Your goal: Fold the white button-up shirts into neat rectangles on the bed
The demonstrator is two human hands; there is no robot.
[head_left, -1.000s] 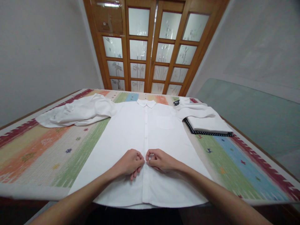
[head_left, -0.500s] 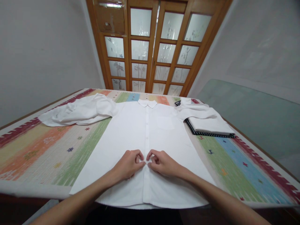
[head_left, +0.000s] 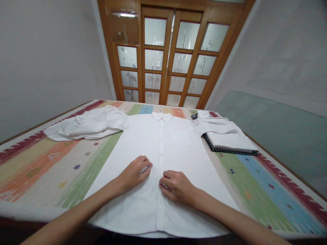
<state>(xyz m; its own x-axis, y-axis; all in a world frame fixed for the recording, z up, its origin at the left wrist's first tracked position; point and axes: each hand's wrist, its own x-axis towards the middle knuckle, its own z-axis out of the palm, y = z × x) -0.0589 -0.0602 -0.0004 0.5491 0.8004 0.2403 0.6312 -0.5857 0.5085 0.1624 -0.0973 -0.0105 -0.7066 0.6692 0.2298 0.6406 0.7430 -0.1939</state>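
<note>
A long-sleeved white shirt (head_left: 143, 139) lies front up, its collar away from me and its button placket running down the middle. My left hand (head_left: 136, 170) is just left of the placket, over the shirt front, fingers curled and thumb near the fingertips, with nothing visible in them. Lower and to the right, my right hand (head_left: 177, 186) is closed at the placket edge. Its fingertips point down to the cloth, and whether they grip any of it is hidden. The shirt's left-side sleeve (head_left: 89, 122) lies bunched outward; the other sleeve (head_left: 217, 126) reaches over folded clothes.
Folded white and black patterned clothes (head_left: 233, 141) lie stacked at the right. A striped, multicoloured cloth (head_left: 74, 166) covers the table. Beyond the table stand wooden glazed doors (head_left: 166, 68), with walls on both sides and a pale green panel (head_left: 276, 126) at right.
My hands were pinching together at the placket. The left has moved up and left, off the placket; the right has dropped slightly nearer me and curled further.
</note>
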